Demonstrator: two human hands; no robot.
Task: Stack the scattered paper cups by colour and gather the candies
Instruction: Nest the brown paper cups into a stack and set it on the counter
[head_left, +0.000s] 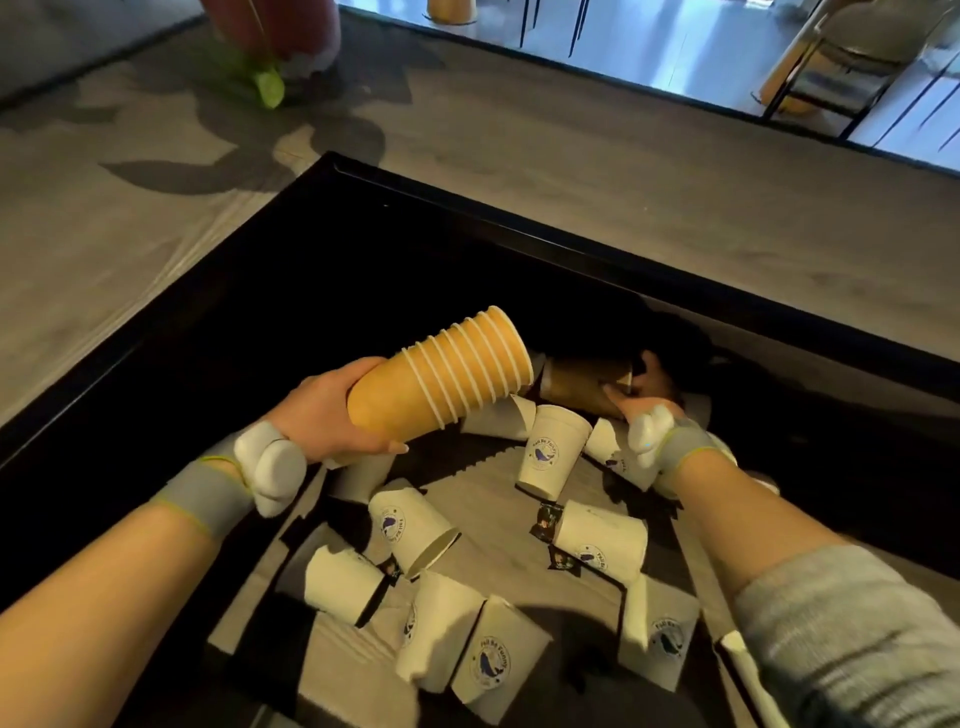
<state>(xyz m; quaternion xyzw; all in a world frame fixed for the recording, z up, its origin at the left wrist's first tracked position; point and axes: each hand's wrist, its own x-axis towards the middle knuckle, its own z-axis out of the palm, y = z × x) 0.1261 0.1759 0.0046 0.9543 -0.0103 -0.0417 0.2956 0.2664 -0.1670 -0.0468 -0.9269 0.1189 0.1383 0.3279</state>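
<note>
Most orange cups sit nested in the stack (441, 374) the left hand (322, 410) grips, the right hand (644, 389) closing on another orange cup (582, 384) near the tray's far edge (571, 249), while white cups (550, 452) and candies (545, 522) remain scattered.

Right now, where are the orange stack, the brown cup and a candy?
orange stack (441, 376), head view, on its ribbed side.
brown cup (587, 382), head view, on its shaded side.
candy (545, 521), head view, on its dark wrapper.

Grey wood-grain table (597, 171), white paper cups (551, 451) scattered (mostly toppled) among dark candies (543, 522).
</note>
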